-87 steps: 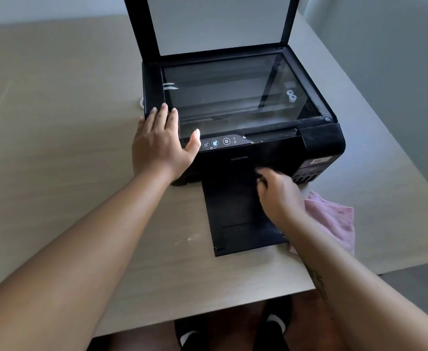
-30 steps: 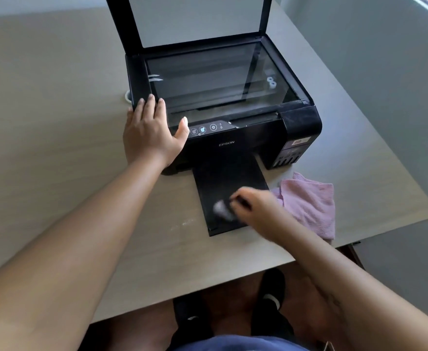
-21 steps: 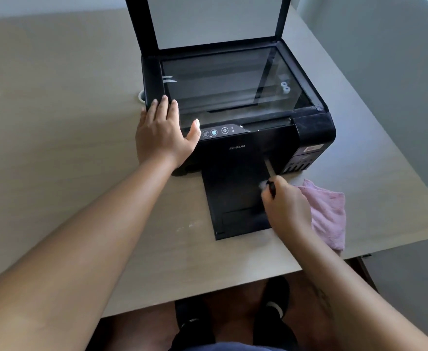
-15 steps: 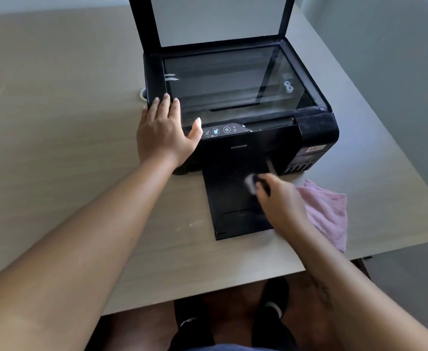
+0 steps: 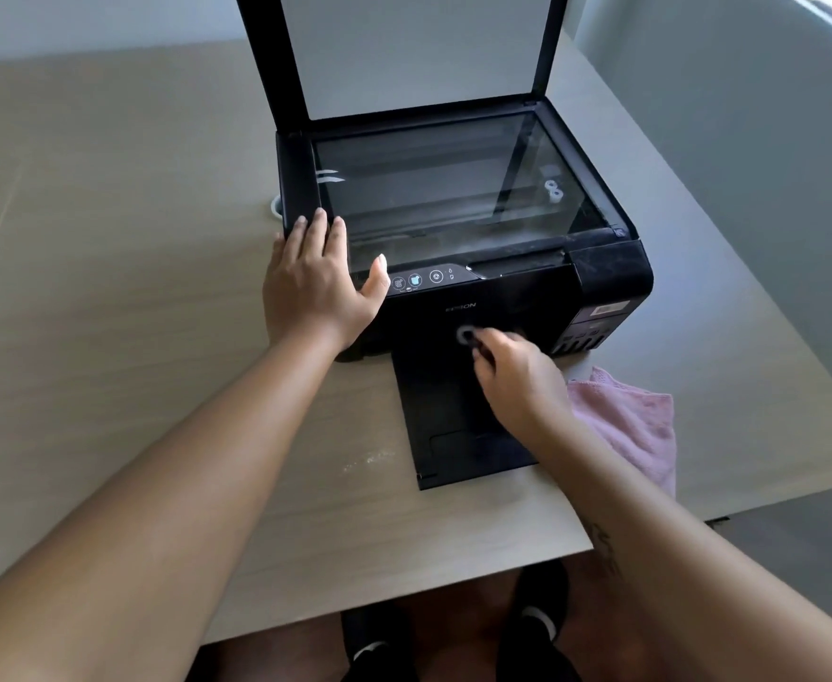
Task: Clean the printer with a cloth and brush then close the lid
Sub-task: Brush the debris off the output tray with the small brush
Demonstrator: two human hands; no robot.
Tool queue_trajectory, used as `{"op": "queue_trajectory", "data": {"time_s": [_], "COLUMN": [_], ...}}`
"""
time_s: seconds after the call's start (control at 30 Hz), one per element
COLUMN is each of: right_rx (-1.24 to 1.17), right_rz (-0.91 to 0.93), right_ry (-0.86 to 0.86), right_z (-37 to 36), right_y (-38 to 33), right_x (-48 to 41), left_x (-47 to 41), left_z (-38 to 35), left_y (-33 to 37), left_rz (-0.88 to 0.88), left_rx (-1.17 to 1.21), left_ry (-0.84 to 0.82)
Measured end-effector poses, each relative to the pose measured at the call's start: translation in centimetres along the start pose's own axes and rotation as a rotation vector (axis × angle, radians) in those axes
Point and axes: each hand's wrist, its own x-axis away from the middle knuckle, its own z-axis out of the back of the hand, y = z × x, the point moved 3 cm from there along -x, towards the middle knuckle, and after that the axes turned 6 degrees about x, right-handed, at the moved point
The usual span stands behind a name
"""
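On the tan table (image 5: 109,287), a black printer (image 5: 527,307) sits with its lid (image 5: 418,51) raised upright and the scanner glass (image 5: 453,189) laid bare. Compared with half a second earlier, the right hand (image 5: 522,381) has been moved up from the pulled-out paper tray (image 5: 453,435) to the printer's front face, just below the brand name. A small brush (image 5: 468,335) is pinched in its curled fingers, and the pale, blurred tip is held against the black front panel. Nearly a second earlier the tip was further right, near the tray's edge. The left hand (image 5: 315,292) has been kept where it was — laid flat and spread on the printer's front left corner, thumb out beside the control buttons (image 5: 418,280). The pink cloth (image 5: 630,425) is left crumpled on the table to the right of the tray, just behind the right wrist, untouched by either hand.

The brush handle is mostly hidden inside the fist, and its bristles are smeared by motion, so their shape cannot be made out. The lid's top is cut off by the frame — as are both arms at the lower corners. A small white object (image 5: 276,206) behind the printer's left side is mostly covered and cannot be identified.
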Motion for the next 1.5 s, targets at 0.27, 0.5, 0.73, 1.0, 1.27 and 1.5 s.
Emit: {"op": "queue_trajectory", "data": {"time_s": [0.27,0.5,0.73,1.0,1.27,1.5], "right_rx": [0.006,-0.078,0.109,0.116,0.059,-0.274], "right_rz": [0.071,0.215,-0.133,0.239,0.335,-0.281], "right_ry": [-0.055,-0.180,-0.053,-0.167,-0.330,0.093], "right_z": [-2.0,-2.1,-0.3,-1.8,-0.1,2.4], "right_y": [-1.2,-1.5,3.5,-2.5,-0.7,4.4], "right_x": [-1.4,-1.6,-1.6,1.4,4.3,4.7], "left_x": [-0.1,-0.1,-0.1,-0.1,-0.4,-0.1], "left_z": [0.0,-0.1,-0.1,-0.1,0.0,0.0], "left_y": [0.0,0.0,-0.1,0.0,0.0,-0.1], "left_rz": [-0.004,-0.006,-0.011,-0.018,-0.022,-0.012], "left_rx": [-0.004,-0.006,-0.021,-0.033,-0.023,-0.030], "left_ry": [0.005,-0.005,-0.003,-0.027,-0.035,-0.070]}}
